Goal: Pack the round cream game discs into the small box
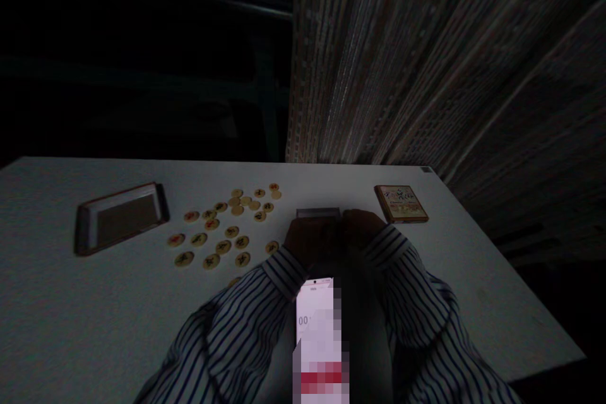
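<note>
In the dim light, my left hand (310, 240) is curled at the near side of a small grey rectangular box (318, 212), whose far edge shows above it. Close beside it, my right hand (362, 227) is closed at the box's right corner. Shadow hides most of the fingertips and the inside of the box. To the left lie several round Chinese chess pieces (223, 247), pale wood-coloured with black or red characters. One piece (271, 247) rests just left of my left wrist. A lit phone (315, 322) showing a timer lies below my hands, partly pixelated.
An open, brown-edged tray (125, 218) sits at the table's left. Beyond my right hand lies a flat box lid (402, 203) with printed pictures and characters. The white table (118, 322) has its far edge near a hanging striped curtain (379, 57).
</note>
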Available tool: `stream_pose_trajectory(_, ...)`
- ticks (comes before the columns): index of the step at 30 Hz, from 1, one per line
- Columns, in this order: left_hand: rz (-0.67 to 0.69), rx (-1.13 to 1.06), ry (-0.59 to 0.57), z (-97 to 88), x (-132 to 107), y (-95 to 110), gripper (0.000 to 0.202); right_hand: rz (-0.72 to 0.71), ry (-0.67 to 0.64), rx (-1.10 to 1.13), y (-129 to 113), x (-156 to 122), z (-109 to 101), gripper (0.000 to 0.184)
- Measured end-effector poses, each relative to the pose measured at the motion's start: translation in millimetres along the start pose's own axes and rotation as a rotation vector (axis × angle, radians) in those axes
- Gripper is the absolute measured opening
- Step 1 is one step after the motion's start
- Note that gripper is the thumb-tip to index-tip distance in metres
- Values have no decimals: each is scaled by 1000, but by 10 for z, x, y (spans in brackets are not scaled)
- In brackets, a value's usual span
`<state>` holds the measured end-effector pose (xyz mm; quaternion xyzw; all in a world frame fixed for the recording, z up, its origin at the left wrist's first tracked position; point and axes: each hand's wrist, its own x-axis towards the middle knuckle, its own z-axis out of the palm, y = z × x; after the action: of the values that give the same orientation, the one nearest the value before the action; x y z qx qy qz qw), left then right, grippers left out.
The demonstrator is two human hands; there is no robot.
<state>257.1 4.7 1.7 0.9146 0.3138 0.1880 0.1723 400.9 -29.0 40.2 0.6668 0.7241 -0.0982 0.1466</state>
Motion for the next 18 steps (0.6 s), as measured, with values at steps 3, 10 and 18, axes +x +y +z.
stream_pose_trajectory(3, -14, 17, -7, 12, 2, -8, 28, -1, -8, -2, 2, -4, 5, 25)
stream_pose_trajectory(10, -27, 10, -41, 5, 4, -15, 25, -2, -16, 0, 5, -9, -15, 25)
stream_pose_trajectory(18, -31, 44, -40, -8, 8, -9, 28, -20, 9, -18, 28, -21, -17, 27)
